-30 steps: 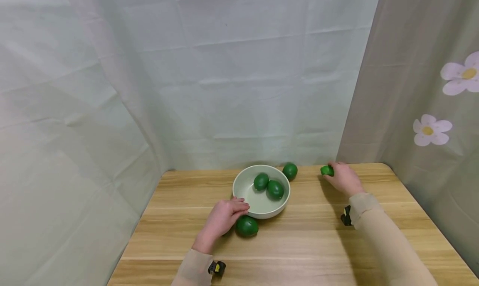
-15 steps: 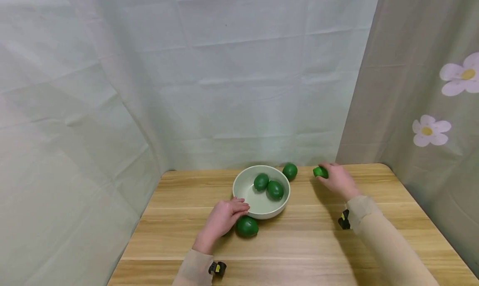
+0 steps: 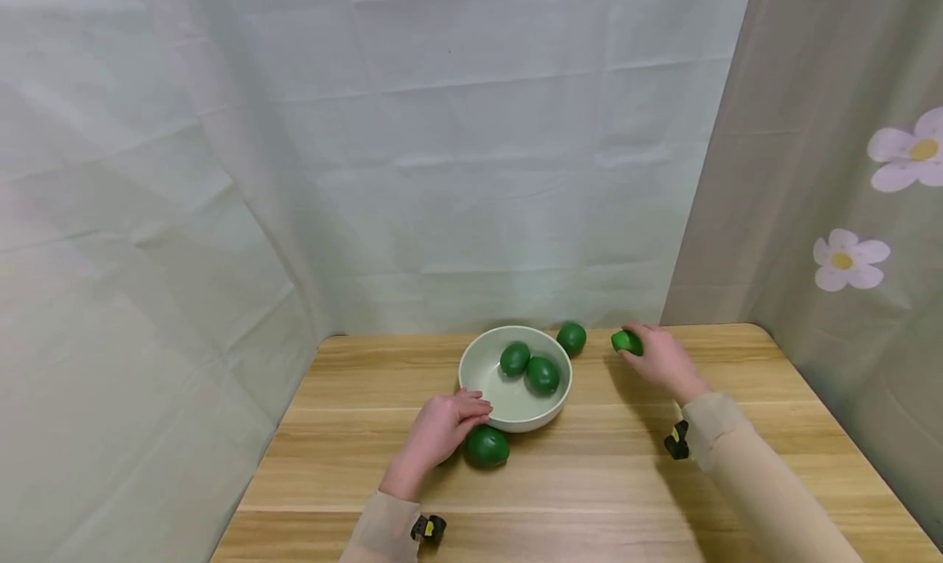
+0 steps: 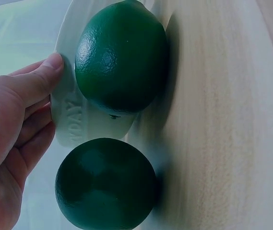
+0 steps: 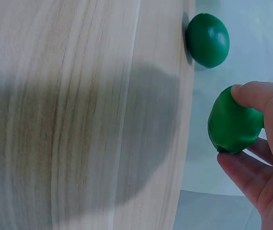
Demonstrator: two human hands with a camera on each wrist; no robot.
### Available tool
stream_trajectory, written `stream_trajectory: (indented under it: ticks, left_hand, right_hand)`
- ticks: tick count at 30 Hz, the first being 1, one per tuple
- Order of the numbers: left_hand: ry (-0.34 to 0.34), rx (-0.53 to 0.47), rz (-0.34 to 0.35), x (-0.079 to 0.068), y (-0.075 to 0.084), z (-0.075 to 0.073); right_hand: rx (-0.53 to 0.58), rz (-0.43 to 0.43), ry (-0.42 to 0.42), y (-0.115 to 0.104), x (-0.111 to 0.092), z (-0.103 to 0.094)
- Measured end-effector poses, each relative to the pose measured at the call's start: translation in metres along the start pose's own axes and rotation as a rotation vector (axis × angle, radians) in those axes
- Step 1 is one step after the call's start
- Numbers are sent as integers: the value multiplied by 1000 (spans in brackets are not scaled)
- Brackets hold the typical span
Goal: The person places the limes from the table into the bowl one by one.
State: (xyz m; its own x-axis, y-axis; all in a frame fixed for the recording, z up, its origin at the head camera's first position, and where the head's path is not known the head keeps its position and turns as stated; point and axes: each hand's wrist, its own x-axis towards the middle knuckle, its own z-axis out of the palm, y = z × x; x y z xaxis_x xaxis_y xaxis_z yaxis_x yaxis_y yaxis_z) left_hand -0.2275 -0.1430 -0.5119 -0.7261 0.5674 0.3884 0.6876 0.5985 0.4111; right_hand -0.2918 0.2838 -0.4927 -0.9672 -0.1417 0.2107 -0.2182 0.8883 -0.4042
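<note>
A pale bowl (image 3: 508, 403) stands on the table with two green limes (image 3: 543, 376) inside. My left hand (image 3: 435, 432) pinches its near-left rim; in the left wrist view the thumb (image 4: 50, 67) lies against the outer wall. Just below the rim, one lime (image 3: 487, 446) rests on the table. A second lime (image 4: 105, 184) sits beside it in the left wrist view, largely hidden by the hand from above. My right hand (image 3: 663, 362) grips another lime (image 5: 234, 122) between thumb and fingertips, above the back of the table, right of the bowl.
Behind the bowl's right side, one lime (image 3: 570, 338) lies near the table's back edge. A pale curtain (image 3: 501, 178) hangs right behind the wooden table (image 3: 589, 497). On the right is a curtain with flowers (image 3: 850, 260).
My right hand has moved a short way left toward the bowl, carrying the lime. My left hand and the bowl have stayed in place.
</note>
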Motion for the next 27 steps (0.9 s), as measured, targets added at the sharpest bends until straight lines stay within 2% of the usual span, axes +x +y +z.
stream_trajectory:
  ticks: [16,27]
  left_hand:
    - [-4,14,1,0,0,0]
    - [-3,2,4,0,2,-2]
  right_hand:
    - [20,-59,36,-12,1,-3]
    - [24,-112,59,-31,3,-4]
